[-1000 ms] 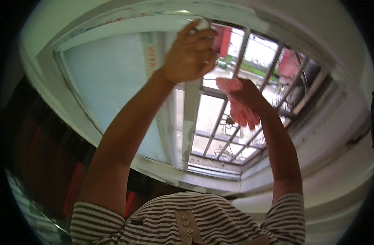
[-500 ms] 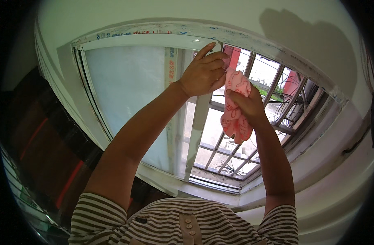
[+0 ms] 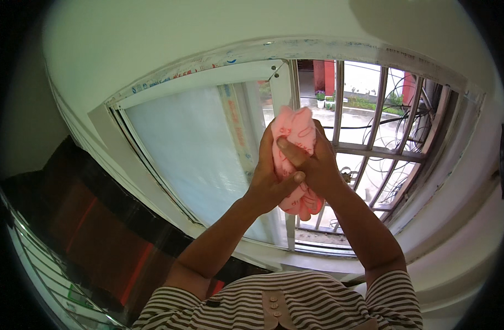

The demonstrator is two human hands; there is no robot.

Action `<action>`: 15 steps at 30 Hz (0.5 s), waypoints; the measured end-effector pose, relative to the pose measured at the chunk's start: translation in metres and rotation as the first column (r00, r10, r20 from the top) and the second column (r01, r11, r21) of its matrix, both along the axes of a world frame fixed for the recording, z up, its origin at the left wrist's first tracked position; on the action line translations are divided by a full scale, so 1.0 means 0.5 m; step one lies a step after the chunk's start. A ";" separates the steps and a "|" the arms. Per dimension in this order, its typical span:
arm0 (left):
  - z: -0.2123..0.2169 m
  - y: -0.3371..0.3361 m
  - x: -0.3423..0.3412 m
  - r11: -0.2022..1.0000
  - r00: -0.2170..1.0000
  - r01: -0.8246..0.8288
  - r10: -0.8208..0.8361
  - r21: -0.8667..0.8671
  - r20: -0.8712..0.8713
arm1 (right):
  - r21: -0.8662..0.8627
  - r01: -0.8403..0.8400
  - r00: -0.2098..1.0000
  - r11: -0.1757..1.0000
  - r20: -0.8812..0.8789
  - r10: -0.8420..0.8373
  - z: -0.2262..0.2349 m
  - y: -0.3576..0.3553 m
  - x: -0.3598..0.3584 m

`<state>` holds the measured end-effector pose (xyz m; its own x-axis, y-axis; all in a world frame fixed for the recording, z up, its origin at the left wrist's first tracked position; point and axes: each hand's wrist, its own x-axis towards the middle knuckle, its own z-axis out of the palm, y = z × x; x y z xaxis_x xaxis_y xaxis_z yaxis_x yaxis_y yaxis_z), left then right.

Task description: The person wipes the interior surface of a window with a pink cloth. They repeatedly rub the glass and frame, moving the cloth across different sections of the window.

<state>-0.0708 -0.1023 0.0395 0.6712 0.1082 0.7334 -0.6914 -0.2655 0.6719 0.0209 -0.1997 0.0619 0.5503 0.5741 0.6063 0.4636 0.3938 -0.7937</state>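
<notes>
One head-worn fisheye view, tilted up and forward, looks at the window (image 3: pixel 296 165) from close by, over the raised forearms; its edges bend.

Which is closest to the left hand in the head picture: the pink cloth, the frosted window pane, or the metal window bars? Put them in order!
1. pink cloth: squeezed in the left hand itself.
2. frosted window pane: just to its left.
3. metal window bars: farther right, beyond the right hand.

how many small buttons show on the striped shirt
3: small round buttons on the placket of the brown-and-white striped shirt, stacked at the bottom centre, upper, middle, lower. More may sit below the frame edge.
</notes>
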 end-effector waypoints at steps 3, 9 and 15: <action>0.004 0.008 -0.024 0.989 0.995 -0.005 -0.010 -0.148 -0.103 | 0.059 0.103 0.963 0.993 0.245 -0.115 0.007 0.016 0.001; 0.033 0.040 -0.058 0.931 0.927 -0.357 0.362 -0.075 0.092 | 0.276 0.184 0.895 0.944 0.349 -0.276 -0.004 0.042 0.017; 0.109 0.127 -0.055 0.716 0.636 -0.693 0.661 -0.083 0.398 | 0.369 0.169 0.940 0.914 0.219 -0.262 0.009 0.088 0.043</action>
